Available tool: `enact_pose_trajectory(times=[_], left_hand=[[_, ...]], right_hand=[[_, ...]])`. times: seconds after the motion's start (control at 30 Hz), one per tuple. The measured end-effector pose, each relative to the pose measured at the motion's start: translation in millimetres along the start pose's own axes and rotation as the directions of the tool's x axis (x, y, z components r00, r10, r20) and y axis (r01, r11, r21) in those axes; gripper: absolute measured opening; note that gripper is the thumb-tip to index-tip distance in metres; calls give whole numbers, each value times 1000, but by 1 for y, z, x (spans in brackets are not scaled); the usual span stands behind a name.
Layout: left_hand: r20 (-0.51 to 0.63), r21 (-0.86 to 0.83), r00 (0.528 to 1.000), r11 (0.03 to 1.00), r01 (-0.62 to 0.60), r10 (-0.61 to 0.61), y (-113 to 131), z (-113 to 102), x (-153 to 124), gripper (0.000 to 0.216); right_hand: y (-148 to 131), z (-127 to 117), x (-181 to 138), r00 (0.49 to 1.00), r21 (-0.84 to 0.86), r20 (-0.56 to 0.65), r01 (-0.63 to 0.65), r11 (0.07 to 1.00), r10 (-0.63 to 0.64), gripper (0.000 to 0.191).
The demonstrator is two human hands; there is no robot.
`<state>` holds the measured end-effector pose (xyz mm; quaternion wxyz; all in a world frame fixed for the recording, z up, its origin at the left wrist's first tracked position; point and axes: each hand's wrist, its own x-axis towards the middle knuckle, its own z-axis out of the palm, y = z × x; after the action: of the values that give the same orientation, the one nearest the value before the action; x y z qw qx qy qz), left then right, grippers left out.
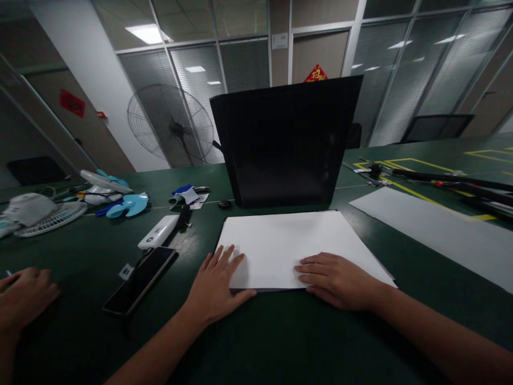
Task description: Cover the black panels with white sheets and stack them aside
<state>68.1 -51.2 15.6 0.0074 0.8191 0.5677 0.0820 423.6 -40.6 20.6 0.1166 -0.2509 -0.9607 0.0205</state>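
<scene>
White paper (280, 240) lies on the green table in front of me, with a thin dark edge showing beneath it. At its near left corner rests my left hand (218, 286), open, fingers spread over the sheet and thumb along the front edge. My right hand (334, 278) lies flat on the near right part of the paper, fingers stretched toward the middle. Neither hand grips anything. Just behind the sheet stands a large black panel (286, 144), leaning slightly back.
To the left lie a black phone (140, 280), a white power bank (159, 231) and disassembled fan parts (128, 206). Another person's hand (28, 294) is at the far left. On the right are a white sheet (433, 230) and black rods (460, 182). A large fan (172, 125) stands behind the table.
</scene>
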Motion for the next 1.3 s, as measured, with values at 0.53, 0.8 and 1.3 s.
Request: enact_pose_trajectory(times=[0.53,0.8,1.3], left_hand=[[107,123,994,992,-6,-7,-6,-18,4,99],[119,83,993,997,-5,-5,-8,-14,6,98],[128,60,992,998,7,-14,-7,-16,4,99]], right_hand=[[7,2,-2,999,19,-18,34,999,-34,38],[21,2,-8,996,41,-81,-38,998,41,36],[170,-20,-148,-29,-83,-167,-996,-43,986,75]])
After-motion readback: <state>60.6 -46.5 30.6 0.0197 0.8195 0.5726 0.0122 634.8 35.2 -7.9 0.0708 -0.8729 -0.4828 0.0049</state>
